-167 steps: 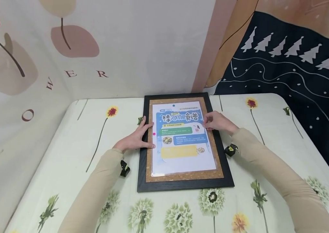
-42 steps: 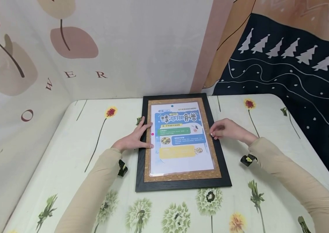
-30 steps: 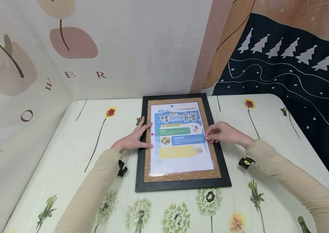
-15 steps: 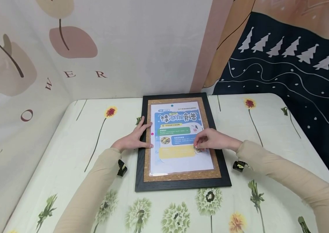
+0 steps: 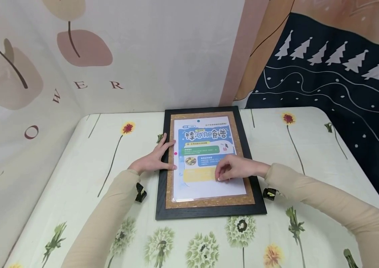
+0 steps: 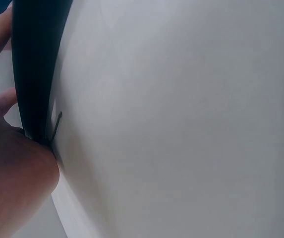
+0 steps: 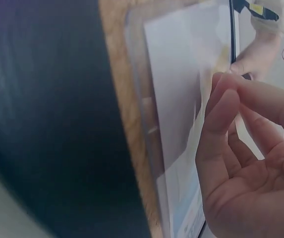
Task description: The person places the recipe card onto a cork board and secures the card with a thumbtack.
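A cork board (image 5: 206,203) in a black frame (image 5: 209,212) lies on the table with a laminated poster (image 5: 193,190) on it. A teal pin (image 5: 198,121) sits at the poster's top and a pink pin (image 5: 175,153) at its left edge. My left hand (image 5: 152,158) rests across the frame's left side, fingers spread, thumb and fingertips on the poster's margin. My right hand (image 5: 236,167) is over the poster's lower middle, thumb and forefinger pinched together; the small white pin between the fingertips is mostly hidden now. The right wrist view shows the pinched fingertips (image 7: 226,101) above the sheet.
A flower-print cloth (image 5: 122,230) covers the table. Behind rises a pale printed curtain (image 5: 162,56), with a dark tree-patterned cloth (image 5: 327,82) at the right. Black wrist straps (image 5: 269,193) hang under both forearms.
My right hand, first near the poster's upper right edge, moved to the frame's right side, then left and down over the poster's lower middle. The left hand stays in place.
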Tool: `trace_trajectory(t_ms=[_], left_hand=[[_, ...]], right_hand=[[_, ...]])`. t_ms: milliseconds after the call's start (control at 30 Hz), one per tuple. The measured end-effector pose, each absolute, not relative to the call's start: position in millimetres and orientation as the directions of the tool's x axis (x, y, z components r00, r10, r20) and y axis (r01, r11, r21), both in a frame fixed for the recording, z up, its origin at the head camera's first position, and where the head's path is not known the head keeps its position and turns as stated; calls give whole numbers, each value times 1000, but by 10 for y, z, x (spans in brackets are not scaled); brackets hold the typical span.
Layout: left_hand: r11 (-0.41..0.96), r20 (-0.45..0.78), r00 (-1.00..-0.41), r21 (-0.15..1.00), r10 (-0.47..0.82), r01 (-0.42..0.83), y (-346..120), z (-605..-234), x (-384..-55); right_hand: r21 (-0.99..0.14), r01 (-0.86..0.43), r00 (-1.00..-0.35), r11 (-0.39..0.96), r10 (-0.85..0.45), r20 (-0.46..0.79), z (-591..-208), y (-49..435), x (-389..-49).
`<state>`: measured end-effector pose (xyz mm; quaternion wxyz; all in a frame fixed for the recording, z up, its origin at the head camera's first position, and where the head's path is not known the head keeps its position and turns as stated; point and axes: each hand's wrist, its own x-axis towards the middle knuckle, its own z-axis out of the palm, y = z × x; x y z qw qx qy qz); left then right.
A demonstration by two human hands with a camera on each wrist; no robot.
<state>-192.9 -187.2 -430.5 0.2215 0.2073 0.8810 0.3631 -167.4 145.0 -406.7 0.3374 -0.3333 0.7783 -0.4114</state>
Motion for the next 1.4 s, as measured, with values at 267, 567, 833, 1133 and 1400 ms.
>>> trace_trajectory(t_ms=[267, 567, 833, 1133, 1400], left_hand=[[646, -235, -810, 732, 537, 216, -1890, -4322, -1941], [652, -240, -813, 728, 530, 210, -1887, -4316, -1940], [657, -241, -814, 723, 529, 213, -1887, -4324, -1949], [656, -242, -814, 725, 528, 211, -1877, -4304, -1951], [660, -246, -816, 722, 523, 205, -1871, -4304, -1949]], right_hand=[[-878, -229, -470, 419, -838, -278, -4143, 1348, -1599], [-867, -243, -479, 435, -831, -283, -4123, 1217, -1551], [-829, -271, -484, 490, -813, -323, -4074, 1114, -1552], [-789, -268, -462, 552, -793, -398, -4034, 1048, -1552], [-777, -287, -427, 560, -801, -419, -4003, 1011, -1560]])
